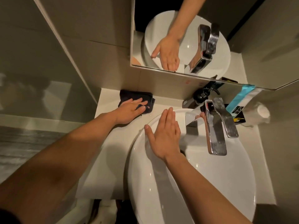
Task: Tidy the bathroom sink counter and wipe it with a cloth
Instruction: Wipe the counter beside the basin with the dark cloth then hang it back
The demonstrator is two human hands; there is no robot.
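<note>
Counter (pixel 111 152) under dark cloth (pixel 137 97) and left hand (pixel 129 111), beside white sink (pixel 210 183).

Dark folded cloth (pixel 136 101) flat on white counter (pixel 105 138), back left corner, beside basin (pixel 210 183)

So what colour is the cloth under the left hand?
Dark navy, nearly black: the cloth on the counter, seen in the head view.

Beige tiled walls (pixel 100 29), frameless mirror (pixel 161 7) above, grey floor (pixel 24 143) lower left, dim warm light.
</note>
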